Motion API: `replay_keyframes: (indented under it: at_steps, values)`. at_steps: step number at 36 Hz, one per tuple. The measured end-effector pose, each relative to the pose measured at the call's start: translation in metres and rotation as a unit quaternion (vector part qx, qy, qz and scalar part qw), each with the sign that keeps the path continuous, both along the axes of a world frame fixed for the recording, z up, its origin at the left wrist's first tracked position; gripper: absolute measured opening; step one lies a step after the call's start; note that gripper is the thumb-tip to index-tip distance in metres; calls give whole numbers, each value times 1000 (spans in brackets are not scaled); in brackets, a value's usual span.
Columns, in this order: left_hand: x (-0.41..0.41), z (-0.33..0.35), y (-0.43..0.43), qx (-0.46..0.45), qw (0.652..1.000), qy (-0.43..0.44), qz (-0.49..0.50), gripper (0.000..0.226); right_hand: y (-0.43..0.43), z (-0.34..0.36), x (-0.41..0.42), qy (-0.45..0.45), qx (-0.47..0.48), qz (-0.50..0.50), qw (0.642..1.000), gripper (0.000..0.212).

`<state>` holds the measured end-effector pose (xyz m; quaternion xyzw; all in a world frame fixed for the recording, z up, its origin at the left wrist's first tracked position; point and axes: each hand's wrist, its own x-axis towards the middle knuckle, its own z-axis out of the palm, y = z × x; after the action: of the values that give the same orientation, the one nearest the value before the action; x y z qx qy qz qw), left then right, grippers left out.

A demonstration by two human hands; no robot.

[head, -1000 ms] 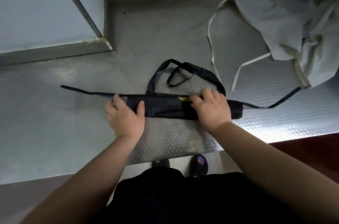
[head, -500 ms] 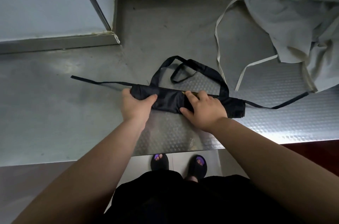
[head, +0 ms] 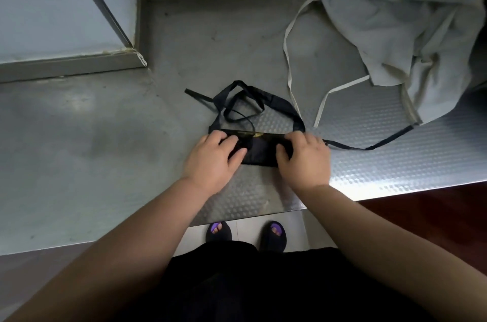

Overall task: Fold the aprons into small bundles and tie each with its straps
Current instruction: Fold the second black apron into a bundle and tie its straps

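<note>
**Head view.** A black apron [head: 259, 150], folded into a short flat bundle, lies on the steel counter [head: 105, 150] close to its front edge, on the embossed strip, between the person's two hands.

The left hand [head: 212, 161] grips the bundle's left end. Its fingers [head: 220, 138] are curled close together over the far edge, and the thumb is pressed on the near face. The right hand [head: 307, 161] grips the right end in the same way, with its fingers [head: 303, 138] bent together over the top and the thumb against the front.

The neck loop [head: 287, 105] lies slack on the counter just behind the bundle. One waist strap [head: 369, 148] trails right along the counter, and another strap end [head: 196, 95] points left beyond the loop.

A grey apron [head: 395, 31] is heaped unfolded at the far right, well apart from the bundle. Its pale straps [head: 285, 42] snake across the steel toward the black loop.

Two feet in black sandals [head: 218, 232] stand on the floor below the counter edge.
</note>
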<state>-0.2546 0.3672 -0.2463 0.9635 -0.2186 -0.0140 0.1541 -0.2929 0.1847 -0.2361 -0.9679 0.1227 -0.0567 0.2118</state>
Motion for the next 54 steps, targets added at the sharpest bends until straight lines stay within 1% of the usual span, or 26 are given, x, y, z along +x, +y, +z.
replay_keyframes:
  at_steps: [2, 4, 6, 8, 13, 14, 16, 18, 19, 20, 21, 22, 23, 24, 25, 26, 28, 29, 31, 32, 36, 43, 46, 49, 52, 54]
  values:
    - [3, 7, -1, -42, 998, 51, 16, 57, -3, 6, -4, 15, 7, -119, 993, 33]
    - [7, 10, 1, -84, 991, 91, 44, 58, -5, 8, -5, 80, 55, -203, 974, 57]
    - [10, 10, -1, -120, 986, 101, 66, 39, -10, 9, -3, 92, 175, -280, 939, 83]
    - [12, 8, -3, -137, 981, 111, 82, 21, -13, 9, 4, 77, 301, -345, 886, 98]
    - [15, 9, -5, -142, 971, 162, 101, 23, -14, 14, 17, 51, 527, -473, 704, 89]
    - [16, 9, -5, -139, 972, 163, 101, 23, -12, 14, 18, 41, 541, -487, 685, 86]
    - [16, 9, -7, -122, 975, 158, 97, 25, -8, 14, 20, 20, 544, -502, 672, 84]
    - [16, 10, -8, -103, 979, 148, 91, 27, -4, 18, 18, -10, 530, -491, 691, 82]
    - [16, 11, -9, -98, 982, 143, 81, 28, -3, 18, 16, -29, 505, -469, 724, 76]
    - [16, 11, -10, -101, 983, 140, 65, 30, -3, 18, 13, -50, 459, -427, 778, 67]
    - [17, 12, -11, -107, 983, 140, 48, 31, -2, 18, 12, -60, 392, -361, 844, 55]
    - [18, 12, -13, -113, 983, 142, 33, 33, 2, 21, 10, -60, 306, -274, 910, 40]
    - [18, 12, -14, -118, 982, 146, 25, 35, 5, 20, 9, -73, 185, -187, 962, 28]
    - [19, 13, -16, -126, 980, 149, 25, 38, 10, 19, 7, -71, 95, -110, 987, 27]
    - [20, 12, -17, -133, 978, 155, 29, 41, 15, 17, 7, -54, 30, -56, 996, 28]
    - [19, 13, -18, -142, 976, 160, 33, 45, 19, 13, 7, -48, -44, -2, 998, 25]
    - [22, 12, -18, -145, 975, 167, 31, 48, 24, 13, 14, 40, -61, 81, 994, 24]
    - [22, 12, -19, -137, 976, 167, 26, 46, 23, 11, 16, 76, -71, 100, 990, 30]
    - [24, 12, -21, -118, 979, 163, 23, 38, 21, 10, 19, 148, -18, 119, 982, 44]
    - [25, 12, -22, -118, 979, 163, 27, 37, 21, 12, 21, 157, 22, 110, 981, 48]
    - [27, 8, -24, -130, 978, 159, 40, 30, 21, 15, 23, 152, 83, 104, 979, 54]
    - [28, 8, -24, -187, 970, 153, 15, 16, 16, 13, 33, 180, 173, 83, 965, 37]
    - [31, 10, -21, -228, 960, 160, 7, 4, 19, 11, 37, 183, 180, 78, 963, 29]
    - [30, 12, -18, -271, 943, 193, 27, 20, 18, 8, 35, 166, 194, 68, 964, 23]
    - [31, 16, -19, -337, 905, 253, 60, 25, 19, 14, 33, 128, 324, 38, 937, 17]
    - [32, 17, -21, -367, 881, 288, 75, 23, 20, 18, 32, 118, 389, 30, 913, 24]
